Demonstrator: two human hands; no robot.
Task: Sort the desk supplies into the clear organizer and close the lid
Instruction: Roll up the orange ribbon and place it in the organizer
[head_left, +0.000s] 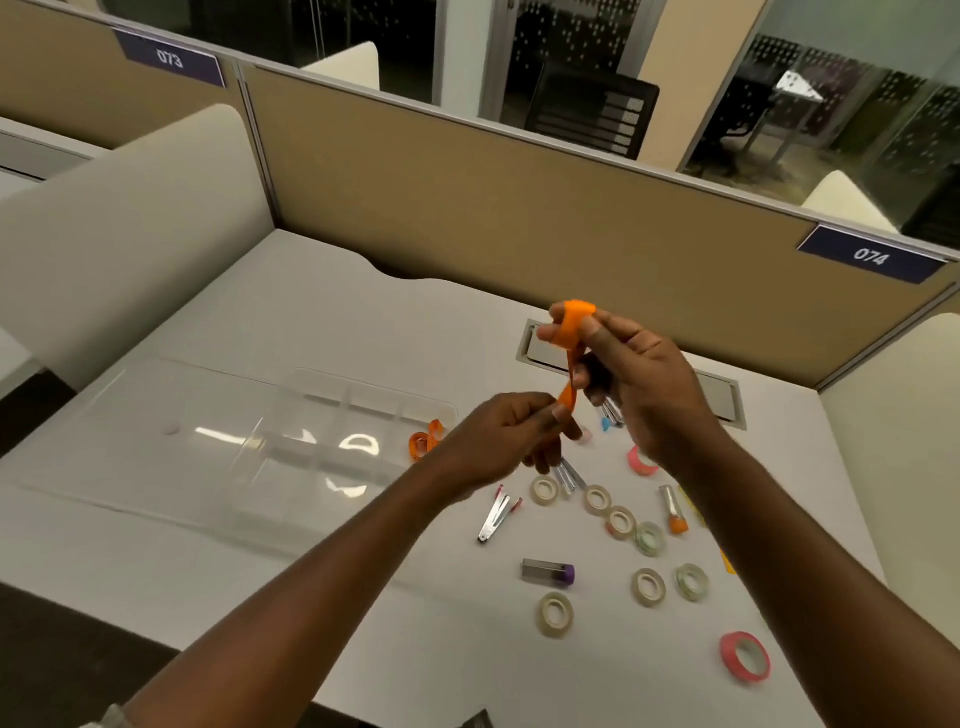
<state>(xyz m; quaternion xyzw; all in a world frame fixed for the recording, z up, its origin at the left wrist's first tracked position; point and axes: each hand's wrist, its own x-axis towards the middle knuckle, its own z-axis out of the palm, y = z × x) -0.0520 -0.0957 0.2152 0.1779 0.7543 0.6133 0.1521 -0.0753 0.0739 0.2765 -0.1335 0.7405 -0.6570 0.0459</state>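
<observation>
Both hands worked one strip of orange ribbon-like tape (571, 332) above the desk, centre of the frame. Right hand (639, 384) held it looped over the raised fingers, thumb pinching it; left hand (511, 431) had thumb and forefinger closed on the trailing lower end. Judged step: winding the loose strip into a coil before stowing.

Clear plastic organizer with divided compartments (332, 447) sat left of centre, its lid (156, 431) lying open flat further left. One coiled orange strip (427, 440) lay at the organizer's right edge; whether inside a compartment could not be told. Next move would call for finishing the coil and dropping it there without it springing open.

Unsorted, lower right: several small clear tape rolls (555, 614), a pink tape roll (744, 656), metal clips (494, 517), a purple-capped metal case (548, 571).

Surface: pale grey desk (260, 571). Tan cubicle partition (519, 218) behind, numbered plates 073 and 074; dim glass-walled office beyond.
</observation>
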